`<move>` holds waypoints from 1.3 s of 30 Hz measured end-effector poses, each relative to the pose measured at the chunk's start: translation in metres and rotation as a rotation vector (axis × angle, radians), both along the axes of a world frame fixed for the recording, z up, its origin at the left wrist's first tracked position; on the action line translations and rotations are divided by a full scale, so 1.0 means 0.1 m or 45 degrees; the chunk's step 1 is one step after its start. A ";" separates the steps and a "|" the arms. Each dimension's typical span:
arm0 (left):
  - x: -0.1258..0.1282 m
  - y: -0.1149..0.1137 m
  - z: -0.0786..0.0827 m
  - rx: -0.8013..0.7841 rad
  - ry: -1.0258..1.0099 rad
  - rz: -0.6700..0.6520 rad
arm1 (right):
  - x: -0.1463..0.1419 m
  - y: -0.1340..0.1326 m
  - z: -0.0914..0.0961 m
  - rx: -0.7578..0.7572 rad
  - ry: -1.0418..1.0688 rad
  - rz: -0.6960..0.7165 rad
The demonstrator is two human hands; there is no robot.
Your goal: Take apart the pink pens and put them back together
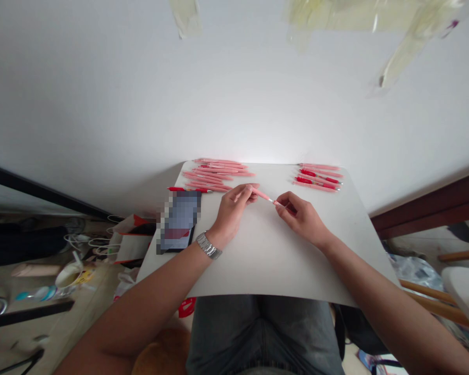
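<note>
Over the middle of the white table, my left hand (231, 211) pinches the pink barrel of a pen (262, 195), which slants down toward the right. A white section shows at the pen's right end, where the closed fingers of my right hand (303, 217) grip a small pinkish end piece; whether it is joined to the barrel I cannot tell. Just beyond my left hand lies a loose pile of pink pens (214, 171). To the far side of my right hand, several pink and red pens (318, 179) lie roughly side by side.
A dark-framed tablet or phone (180, 221), its screen blurred, lies at the left of the white table (258, 260). Above it rests a red pen (189, 190). The wall (242, 104) rises behind the table. Bags (135, 239) and a bottle (39, 293) are on the left.
</note>
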State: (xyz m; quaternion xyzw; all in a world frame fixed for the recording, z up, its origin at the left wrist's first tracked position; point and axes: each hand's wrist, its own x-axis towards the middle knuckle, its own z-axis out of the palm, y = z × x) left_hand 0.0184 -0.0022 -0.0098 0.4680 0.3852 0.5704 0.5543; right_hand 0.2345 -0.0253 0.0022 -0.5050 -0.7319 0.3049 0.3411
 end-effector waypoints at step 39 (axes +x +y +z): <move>-0.03 0.00 0.03 -0.021 0.013 -0.026 | -0.01 0.00 -0.04 -0.026 -0.025 0.035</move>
